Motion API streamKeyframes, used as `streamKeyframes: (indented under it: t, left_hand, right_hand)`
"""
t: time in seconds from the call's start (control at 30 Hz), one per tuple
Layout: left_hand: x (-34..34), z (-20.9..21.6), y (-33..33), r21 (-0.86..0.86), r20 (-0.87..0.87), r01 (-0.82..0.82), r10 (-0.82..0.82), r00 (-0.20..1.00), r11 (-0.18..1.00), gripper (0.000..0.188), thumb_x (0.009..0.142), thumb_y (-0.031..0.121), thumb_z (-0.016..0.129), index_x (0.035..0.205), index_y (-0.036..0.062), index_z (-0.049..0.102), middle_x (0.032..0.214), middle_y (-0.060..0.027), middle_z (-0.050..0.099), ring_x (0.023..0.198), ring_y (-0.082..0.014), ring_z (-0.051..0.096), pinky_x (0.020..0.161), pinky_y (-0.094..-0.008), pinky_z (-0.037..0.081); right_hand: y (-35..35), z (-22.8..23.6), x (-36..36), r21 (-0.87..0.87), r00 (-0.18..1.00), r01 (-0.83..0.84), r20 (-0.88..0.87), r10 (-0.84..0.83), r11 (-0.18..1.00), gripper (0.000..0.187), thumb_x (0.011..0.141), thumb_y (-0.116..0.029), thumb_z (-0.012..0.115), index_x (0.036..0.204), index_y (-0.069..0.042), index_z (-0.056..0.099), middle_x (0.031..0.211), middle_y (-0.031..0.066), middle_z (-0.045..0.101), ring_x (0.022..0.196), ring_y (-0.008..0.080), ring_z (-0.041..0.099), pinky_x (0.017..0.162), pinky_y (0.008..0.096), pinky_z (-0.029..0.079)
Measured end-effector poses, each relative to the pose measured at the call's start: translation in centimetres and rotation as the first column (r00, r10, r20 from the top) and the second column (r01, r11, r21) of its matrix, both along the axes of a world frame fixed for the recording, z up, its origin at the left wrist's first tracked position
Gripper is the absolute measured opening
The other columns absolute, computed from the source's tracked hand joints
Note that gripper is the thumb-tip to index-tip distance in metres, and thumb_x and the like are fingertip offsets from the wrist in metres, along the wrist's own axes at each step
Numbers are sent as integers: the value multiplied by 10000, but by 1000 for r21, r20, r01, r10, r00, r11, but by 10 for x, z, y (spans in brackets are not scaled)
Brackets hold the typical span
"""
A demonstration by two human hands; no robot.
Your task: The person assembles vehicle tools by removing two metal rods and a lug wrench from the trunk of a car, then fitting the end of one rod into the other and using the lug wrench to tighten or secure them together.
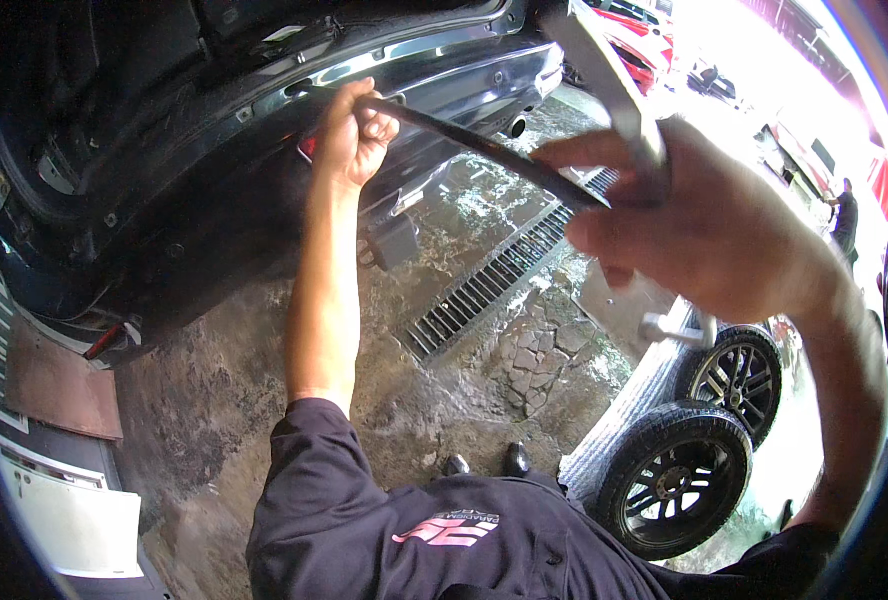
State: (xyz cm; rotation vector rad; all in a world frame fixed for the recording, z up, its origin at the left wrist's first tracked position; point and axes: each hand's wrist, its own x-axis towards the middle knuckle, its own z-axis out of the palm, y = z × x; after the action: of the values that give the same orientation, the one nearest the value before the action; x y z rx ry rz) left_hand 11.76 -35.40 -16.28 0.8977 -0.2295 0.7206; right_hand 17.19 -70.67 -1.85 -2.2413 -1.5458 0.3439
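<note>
Near the rear edge of a dark car body (pixel 264 190), my left hand (pixel 354 135) is closed around a long dark metal bar (pixel 474 142). The bar's far end meets the car body beside an oval hole. From there it slants down to the right, and its near end lies by the fingers of my right hand (pixel 704 220). My right hand is raised, blurred and closed around a grey, flat-sided metal tool (pixel 609 85). That tool's upper end goes past my fingers toward the top; its head is not clear enough to name.
A metal drain grate (pixel 494 275) crosses the wet, cracked floor. Two wheels with tyres (pixel 674 485) lie at the right, next to a silvery sheet (pixel 624 400). White panels (pixel 69 520) stand at lower left. A red car (pixel 634 45) and a distant person (pixel 844 220) are beyond.
</note>
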Motion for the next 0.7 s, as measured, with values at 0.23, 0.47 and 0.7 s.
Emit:
streamKeyframes:
  t: [0.23, 0.47, 0.7]
  left_hand:
    - [10, 0, 8, -45, -49, -98, 96, 994, 994, 340, 938, 162, 606, 633, 134, 457, 555, 30, 446, 437, -74, 412, 461, -241, 327]
    - [16, -1, -9, -277, -22, -199, 201, 979, 940, 334, 971, 397, 607, 802, 110, 629, 556, -4, 538, 449, -102, 474, 480, -260, 395]
    - [14, 5, -18, -59, -189, -273, 257, 948, 960, 344, 991, 322, 562, 705, 140, 501, 522, 23, 424, 423, -99, 416, 434, -253, 346]
  right_hand:
    - [11, -37, 43, 88, 676, -548, 632, 378, 832, 328, 815, -108, 715, 1138, -85, 662, 1088, 139, 675, 815, 207, 622, 665, 328, 507]
    - [43, -23, 28, 18, 978, -206, -27, 206, 978, 275, 879, -178, 639, 1078, 6, 684, 746, 83, 610, 559, 155, 590, 515, 301, 477]
    - [47, -25, 28, 133, 854, -75, -504, 133, 988, 220, 875, -214, 650, 811, -4, 642, 526, 25, 508, 405, 124, 487, 366, 288, 374]
